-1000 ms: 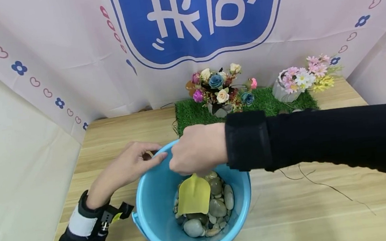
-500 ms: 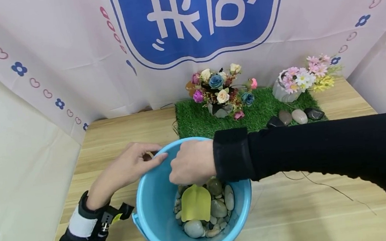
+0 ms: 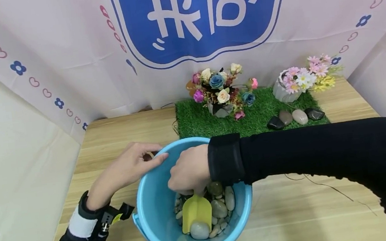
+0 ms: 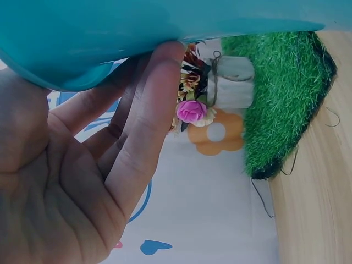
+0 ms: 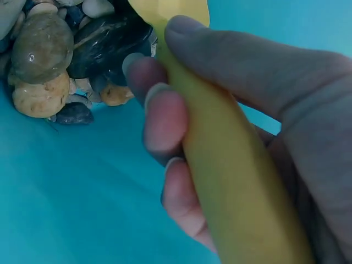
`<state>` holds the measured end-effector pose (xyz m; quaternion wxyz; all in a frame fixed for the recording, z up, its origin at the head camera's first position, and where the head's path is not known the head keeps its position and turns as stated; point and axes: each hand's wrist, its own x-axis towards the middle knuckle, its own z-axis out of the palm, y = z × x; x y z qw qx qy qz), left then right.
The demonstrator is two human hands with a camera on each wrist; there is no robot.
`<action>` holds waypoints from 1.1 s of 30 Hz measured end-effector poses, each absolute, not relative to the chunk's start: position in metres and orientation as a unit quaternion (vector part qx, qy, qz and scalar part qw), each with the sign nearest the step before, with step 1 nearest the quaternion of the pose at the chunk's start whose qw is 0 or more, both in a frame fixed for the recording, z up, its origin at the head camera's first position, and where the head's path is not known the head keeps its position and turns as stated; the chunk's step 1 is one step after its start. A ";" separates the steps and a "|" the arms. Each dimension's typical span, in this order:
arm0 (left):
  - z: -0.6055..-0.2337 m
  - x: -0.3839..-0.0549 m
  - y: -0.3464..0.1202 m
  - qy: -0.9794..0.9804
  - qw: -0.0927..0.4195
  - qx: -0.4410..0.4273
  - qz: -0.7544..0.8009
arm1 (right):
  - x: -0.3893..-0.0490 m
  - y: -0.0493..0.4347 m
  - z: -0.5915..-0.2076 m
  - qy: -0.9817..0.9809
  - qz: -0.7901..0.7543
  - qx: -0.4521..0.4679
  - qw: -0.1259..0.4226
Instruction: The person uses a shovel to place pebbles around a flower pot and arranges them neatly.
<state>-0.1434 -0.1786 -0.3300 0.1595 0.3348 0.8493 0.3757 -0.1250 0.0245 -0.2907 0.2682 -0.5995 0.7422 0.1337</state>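
Observation:
A blue bucket (image 3: pixel 153 211) with stones at its bottom stands on the wooden table. My left hand (image 3: pixel 130 166) grips the bucket's far left rim, thumb on the inside and fingers outside, as the left wrist view (image 4: pixel 137 121) also shows. Inside the bucket, my right hand (image 3: pixel 191 169) holds a yellow toy shovel (image 3: pixel 196 210) by its handle, fingers and thumb wrapped round it in the right wrist view. The blade points down toward me, with a pale round stone (image 3: pixel 200 230) at its front edge, apparently on it. Wet stones (image 5: pixel 44 49) lie beside the handle.
Artificial turf (image 3: pixel 196 122) lies behind the bucket. On it stand a pot of mixed flowers (image 3: pixel 221 111) and a white pot of daisies (image 3: pixel 283 91). Several dark and pale stones (image 3: pixel 299 116) sit at its right front. A thin wire (image 3: pixel 330 186) crosses the table at right.
My right hand has moved lower and toward me inside the bucket. The shovel blade has slid forward to the pale stone, which now overlaps the blade's edge. My left hand has stayed still.

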 end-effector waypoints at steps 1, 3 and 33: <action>-0.330 -0.143 -0.179 0.849 0.160 0.335 0.376 | -0.126 0.025 -0.291 0.741 0.127 -0.599 0.276; -0.329 -0.143 -0.179 0.849 0.162 0.335 0.376 | -0.127 0.026 -0.292 0.737 0.117 -0.599 0.290; -0.328 -0.143 -0.179 0.848 0.172 0.331 0.376 | -0.152 0.047 -0.262 0.695 -0.010 -0.606 0.387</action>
